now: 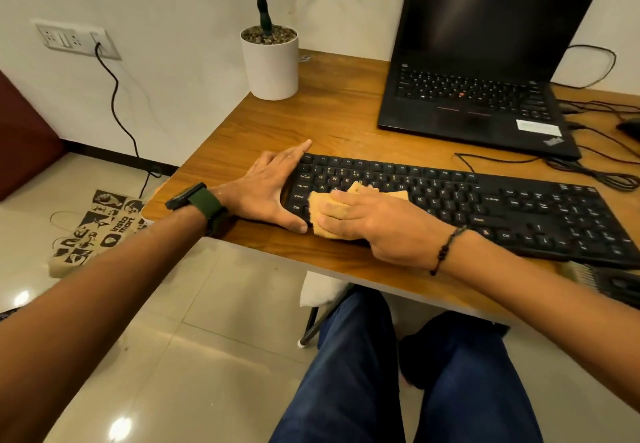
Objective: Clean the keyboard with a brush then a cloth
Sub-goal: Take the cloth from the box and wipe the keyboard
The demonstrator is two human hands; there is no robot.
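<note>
Long black plastic keyboard [450,207] lies flat on the wooden desk [339,124], in front of the open black laptop [485,89]. Left hand [270,189] braces the keyboard's left end, fingers straight and relaxed, gripping nothing. Right hand [374,224] presses a folded yellow-orange cloth [329,207] onto the keyboard's left keys, fingers lying over it; brush bristles [581,273] show at the keyboard's near-right edge.

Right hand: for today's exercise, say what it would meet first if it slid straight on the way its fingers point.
The right hand, pressing the cloth on the keyboard, points left; it would probably meet the left hand bracing that end almost at once.
</note>
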